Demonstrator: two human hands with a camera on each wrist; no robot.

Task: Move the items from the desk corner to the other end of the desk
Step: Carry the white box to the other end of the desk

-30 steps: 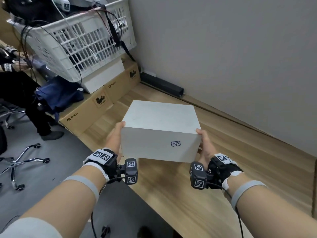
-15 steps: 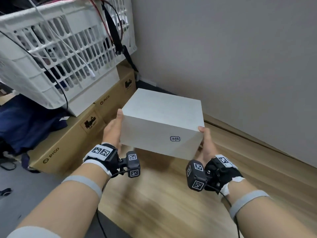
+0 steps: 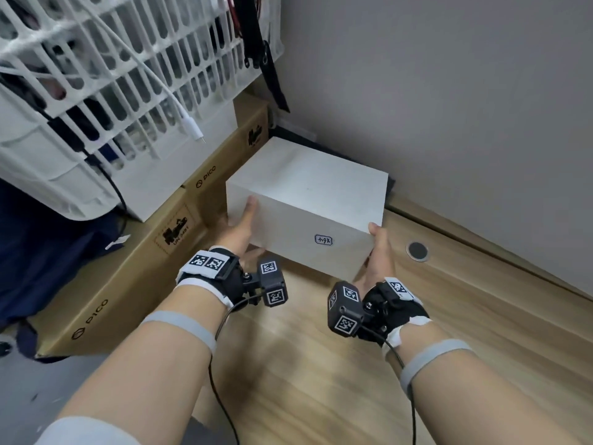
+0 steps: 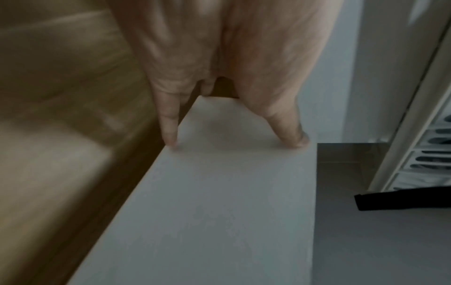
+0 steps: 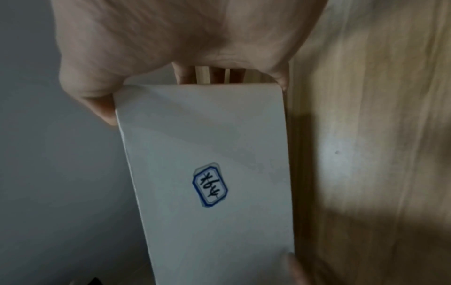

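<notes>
A white box [image 3: 308, 194] with a small blue-edged label [image 3: 323, 240] is held low over the wooden desk [image 3: 321, 364], close to the wall corner. My left hand [image 3: 244, 226] grips its left end, thumb up along the front edge and fingers tucked beneath. My right hand [image 3: 378, 252] grips the right end, thumb at the top front corner. In the left wrist view, thumb and index finger press on the box [image 4: 219, 192]. In the right wrist view, the box [image 5: 207, 154] shows its label [image 5: 210, 185]. I cannot tell whether the box touches the desk.
Brown cardboard boxes [image 3: 128, 268] line the desk's left end, with a white basket [image 3: 128, 75] of cables stacked on them. A white cable plug [image 3: 192, 126] and a black strap [image 3: 260, 53] hang from it. A grey wall [image 3: 449, 91] runs behind. A round grommet [image 3: 417, 251] sits right of the box.
Both hands have carried the white box forward and down toward the corner between the cardboard boxes and the wall. The view has closed in on that corner.
</notes>
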